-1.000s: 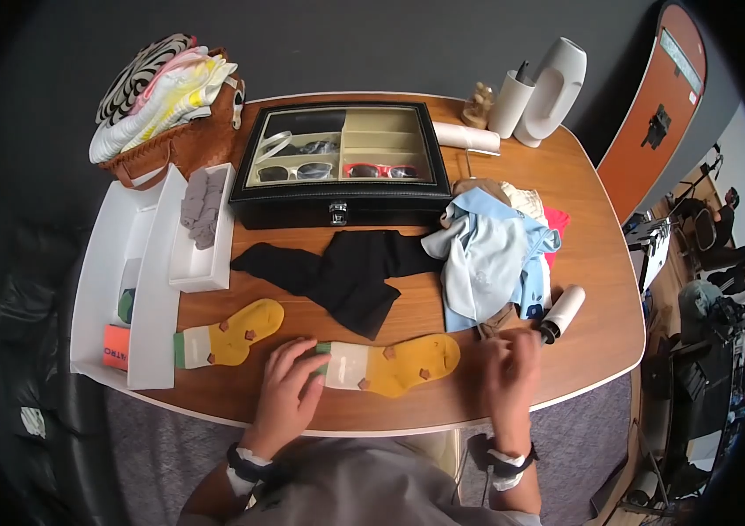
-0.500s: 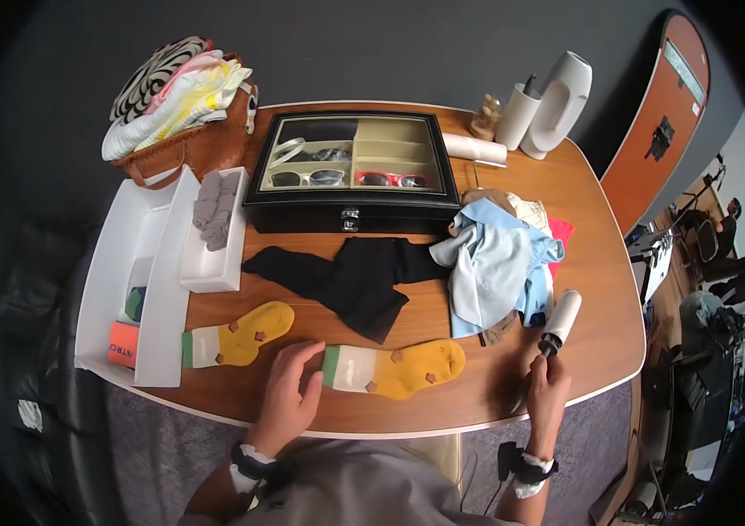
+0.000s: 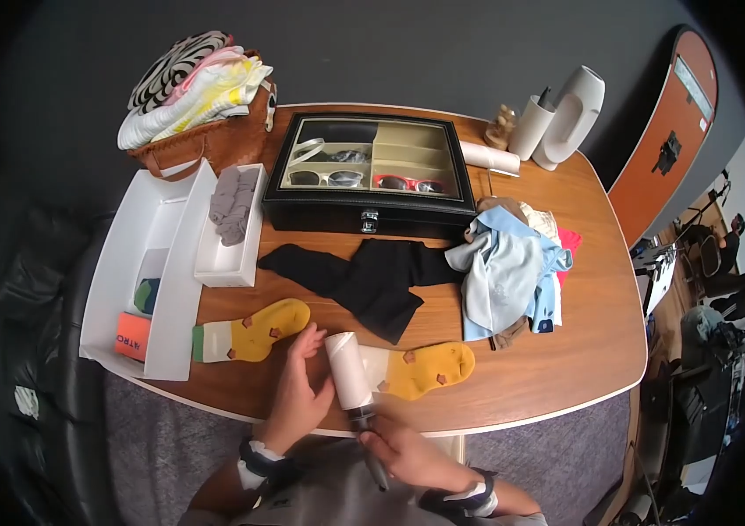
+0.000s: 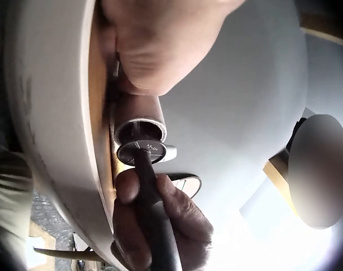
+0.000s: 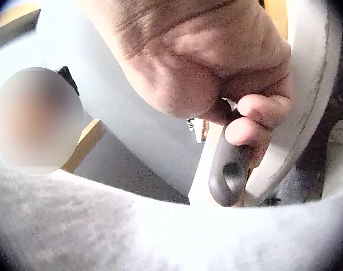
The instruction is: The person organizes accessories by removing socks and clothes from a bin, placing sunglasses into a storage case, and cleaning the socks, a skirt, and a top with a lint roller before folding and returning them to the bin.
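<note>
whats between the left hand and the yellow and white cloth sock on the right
In the head view, a white cylindrical roller shows between the left hand and that sock.

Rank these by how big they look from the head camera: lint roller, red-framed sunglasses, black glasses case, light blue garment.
1. Black glasses case
2. Light blue garment
3. Lint roller, perhaps flattered by being held nearer the camera
4. Red-framed sunglasses
</note>
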`<state>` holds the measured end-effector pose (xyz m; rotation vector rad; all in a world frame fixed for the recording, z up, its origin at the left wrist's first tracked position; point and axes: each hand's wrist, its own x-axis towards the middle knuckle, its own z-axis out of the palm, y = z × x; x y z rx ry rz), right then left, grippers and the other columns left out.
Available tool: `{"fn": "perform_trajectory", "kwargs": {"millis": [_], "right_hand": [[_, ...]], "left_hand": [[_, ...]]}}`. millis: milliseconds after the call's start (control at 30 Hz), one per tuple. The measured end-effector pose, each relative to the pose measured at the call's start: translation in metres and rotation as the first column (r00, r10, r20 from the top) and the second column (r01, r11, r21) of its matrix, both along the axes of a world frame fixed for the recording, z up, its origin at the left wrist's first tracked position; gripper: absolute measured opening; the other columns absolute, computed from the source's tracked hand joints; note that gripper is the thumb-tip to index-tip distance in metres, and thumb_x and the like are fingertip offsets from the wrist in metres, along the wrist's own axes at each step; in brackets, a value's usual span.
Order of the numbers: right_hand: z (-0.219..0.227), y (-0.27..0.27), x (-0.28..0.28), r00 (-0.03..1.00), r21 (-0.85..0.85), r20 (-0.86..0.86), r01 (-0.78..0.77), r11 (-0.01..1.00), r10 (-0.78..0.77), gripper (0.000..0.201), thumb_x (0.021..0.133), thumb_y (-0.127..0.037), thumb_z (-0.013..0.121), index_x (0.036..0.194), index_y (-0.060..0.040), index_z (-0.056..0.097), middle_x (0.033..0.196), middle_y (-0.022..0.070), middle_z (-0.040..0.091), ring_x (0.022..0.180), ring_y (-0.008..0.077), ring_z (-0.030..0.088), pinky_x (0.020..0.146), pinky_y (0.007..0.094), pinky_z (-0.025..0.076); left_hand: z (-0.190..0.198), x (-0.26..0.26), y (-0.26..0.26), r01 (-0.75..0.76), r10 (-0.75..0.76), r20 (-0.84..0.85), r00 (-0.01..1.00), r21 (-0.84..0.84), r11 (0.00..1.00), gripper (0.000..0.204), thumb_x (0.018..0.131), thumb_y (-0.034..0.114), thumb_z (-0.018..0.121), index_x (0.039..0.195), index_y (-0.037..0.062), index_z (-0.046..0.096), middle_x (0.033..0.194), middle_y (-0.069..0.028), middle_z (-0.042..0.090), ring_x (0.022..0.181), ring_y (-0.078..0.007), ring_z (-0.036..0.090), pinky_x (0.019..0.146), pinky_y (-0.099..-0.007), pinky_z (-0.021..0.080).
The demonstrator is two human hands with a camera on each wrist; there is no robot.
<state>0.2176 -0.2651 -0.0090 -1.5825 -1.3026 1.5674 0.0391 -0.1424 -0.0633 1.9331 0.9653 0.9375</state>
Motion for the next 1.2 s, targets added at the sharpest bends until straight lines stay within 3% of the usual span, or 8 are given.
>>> {"fn": "perform_trajectory", "kwargs": {"millis": [100,167,300,367,467,867,1033,1200], "right_hand": [[-0.010,-0.004,0.000,0.999,0.017,0.006,0.042,0.999,-0.042,0.026,0.107,-0.022,0.057,0.106,0.0040,0.061,0.084,0.0296,0.064,0.084,0.0516,0.064,0.074,0.0504,0.051],[-0.011,-0.007,0.001,0.997,0.033,0.008,0.072,0.997,-0.072,0.026,0.107,-0.022,0.056,0.107,0.0044,0.061,0.082,0.0292,0.064,0.081,0.0515,0.063,0.073,0.0504,0.051],[-0.005,-0.015,0.011,0.984,-0.052,0.058,0.172,0.984,-0.169,0.028,0.108,-0.024,0.055,0.108,0.0038,0.061,0.071,0.0190,0.063,0.062,0.0346,0.064,0.062,0.0431,0.051],[0.010,-0.016,0.020,0.972,-0.162,0.065,0.232,0.959,-0.224,0.028,0.109,-0.025,0.054,0.108,0.0031,0.060,0.067,0.0126,0.061,0.054,0.0235,0.061,0.055,0.0382,0.049],[0.004,-0.030,0.037,0.948,-0.175,0.059,0.318,0.932,-0.312,0.029,0.110,-0.025,0.053,0.107,0.0027,0.060,0.066,0.0063,0.060,0.050,0.0132,0.057,0.050,0.0319,0.046],[0.004,-0.064,0.065,0.738,-0.088,0.067,0.675,0.733,-0.672,0.025,0.111,-0.018,0.048,0.103,0.0033,0.058,0.065,0.0064,0.062,0.045,0.0134,0.059,0.044,0.0278,0.046],[0.007,-0.056,0.049,0.815,-0.015,-0.005,0.580,0.815,-0.580,0.022,0.111,-0.019,0.048,0.106,-0.0002,0.059,0.066,0.0032,0.060,0.052,0.0111,0.059,0.049,0.0257,0.048],[-0.001,-0.032,0.023,0.980,-0.035,-0.016,0.199,0.979,-0.200,0.025,0.110,-0.023,0.052,0.104,0.0006,0.058,0.061,0.0056,0.057,0.049,0.0145,0.059,0.049,0.0319,0.047]], "left_hand": [[0.000,0.001,-0.002,0.005,-0.006,-0.037,0.999,-0.004,1.000,0.077,0.087,-0.005,0.070,0.154,0.0006,0.032,0.147,-0.0219,0.051,0.134,-0.0331,0.053,0.115,-0.0442,0.042],[0.004,0.002,-0.002,0.005,-0.001,-0.082,0.997,0.044,0.999,0.068,0.087,-0.005,0.069,0.149,0.0023,0.043,0.143,-0.0189,0.055,0.132,-0.0342,0.055,0.113,-0.0445,0.043],[0.006,0.002,0.003,0.072,-0.037,-0.214,0.976,0.159,0.985,0.045,0.085,-0.003,0.067,0.130,0.0048,0.064,0.132,-0.0139,0.062,0.126,-0.0357,0.057,0.109,-0.0449,0.045],[0.006,0.004,0.001,0.048,-0.015,-0.192,0.981,0.168,0.985,0.038,0.085,-0.003,0.066,0.122,0.0046,0.069,0.127,-0.0136,0.063,0.124,-0.0354,0.057,0.107,-0.0446,0.046],[0.006,0.005,0.001,0.043,-0.009,-0.186,0.982,0.176,0.983,0.033,0.085,-0.003,0.065,0.118,0.0041,0.070,0.125,-0.0135,0.064,0.124,-0.0353,0.057,0.106,-0.0446,0.046],[0.006,0.003,0.002,0.060,-0.025,-0.211,0.977,0.162,0.985,0.035,0.086,-0.003,0.065,0.121,0.0035,0.067,0.127,-0.0145,0.063,0.125,-0.0359,0.056,0.108,-0.0451,0.046],[0.008,0.003,0.000,0.030,-0.012,-0.191,0.982,0.095,0.995,0.052,0.087,-0.003,0.067,0.137,0.0025,0.054,0.131,-0.0170,0.062,0.127,-0.0369,0.056,0.111,-0.0453,0.044],[0.005,-0.001,0.000,0.044,-0.034,-0.149,0.988,0.062,0.997,0.071,0.087,-0.005,0.068,0.151,0.0011,0.037,0.134,-0.0185,0.061,0.131,-0.0347,0.055,0.114,-0.0453,0.041]]}}
